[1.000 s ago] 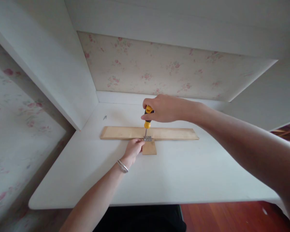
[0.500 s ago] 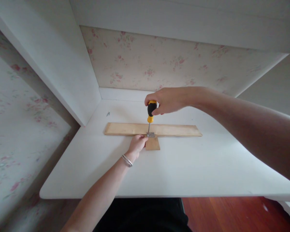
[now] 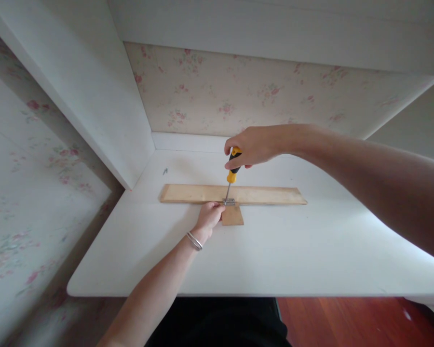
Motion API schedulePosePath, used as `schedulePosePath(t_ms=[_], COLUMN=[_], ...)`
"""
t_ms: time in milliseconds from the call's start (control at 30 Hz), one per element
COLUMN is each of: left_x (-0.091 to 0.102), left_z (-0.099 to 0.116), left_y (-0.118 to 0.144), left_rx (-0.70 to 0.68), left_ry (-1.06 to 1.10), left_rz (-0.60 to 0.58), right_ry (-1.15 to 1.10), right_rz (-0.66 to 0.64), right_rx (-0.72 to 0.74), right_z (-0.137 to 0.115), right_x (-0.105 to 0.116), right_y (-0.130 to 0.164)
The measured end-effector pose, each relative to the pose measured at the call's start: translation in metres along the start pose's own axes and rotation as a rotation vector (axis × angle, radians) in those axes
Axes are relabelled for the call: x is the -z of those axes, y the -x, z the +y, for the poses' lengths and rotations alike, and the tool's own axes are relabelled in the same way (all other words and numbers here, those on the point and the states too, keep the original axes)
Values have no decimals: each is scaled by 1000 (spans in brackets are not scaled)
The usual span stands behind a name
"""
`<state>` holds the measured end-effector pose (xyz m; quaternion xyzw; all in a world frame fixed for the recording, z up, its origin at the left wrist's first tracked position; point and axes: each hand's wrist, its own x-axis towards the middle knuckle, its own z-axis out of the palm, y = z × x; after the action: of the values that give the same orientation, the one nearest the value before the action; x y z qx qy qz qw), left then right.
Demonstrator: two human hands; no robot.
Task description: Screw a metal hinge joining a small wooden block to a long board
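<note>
A long pale wooden strip (image 3: 267, 194) lies across the white desk (image 3: 267, 255). A small wooden block (image 3: 233, 217) butts against its near edge, joined by a small metal hinge (image 3: 229, 202). My right hand (image 3: 251, 144) grips a yellow and black screwdriver (image 3: 233, 168) from above, its tip standing on the hinge, slightly tilted. My left hand (image 3: 210, 216) has a bracelet on the wrist. It rests on the desk just left of the block, fingertips pinched at the hinge.
A white side panel (image 3: 94, 91) rises on the left and flowered wallpaper (image 3: 260, 91) covers the back wall. A tiny loose screw (image 3: 165, 170) lies at the far left of the desk. Red wooden floor (image 3: 347, 320) shows below the desk's front edge.
The view has shifted a little. My right hand has turned on the screwdriver handle, which now leans slightly to the right. My left hand stays at the hinge.
</note>
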<state>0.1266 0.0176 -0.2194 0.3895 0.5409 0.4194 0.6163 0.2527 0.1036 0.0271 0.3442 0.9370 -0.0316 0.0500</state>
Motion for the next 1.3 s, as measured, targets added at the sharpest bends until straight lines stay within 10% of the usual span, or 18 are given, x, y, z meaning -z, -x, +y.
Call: schedulePosePath(t_ms=[233, 1300], left_x=[1, 2], left_z=[-5, -6], left_y=[-3, -4], left_rx=[-28, -38], left_ry=[-35, -28], left_rz=[13, 7], right_ry=[68, 0], right_rz=[-237, -250], right_rx=[-211, -220], right_z=[-12, -18], right_x=[10, 14], right_y=[1, 2])
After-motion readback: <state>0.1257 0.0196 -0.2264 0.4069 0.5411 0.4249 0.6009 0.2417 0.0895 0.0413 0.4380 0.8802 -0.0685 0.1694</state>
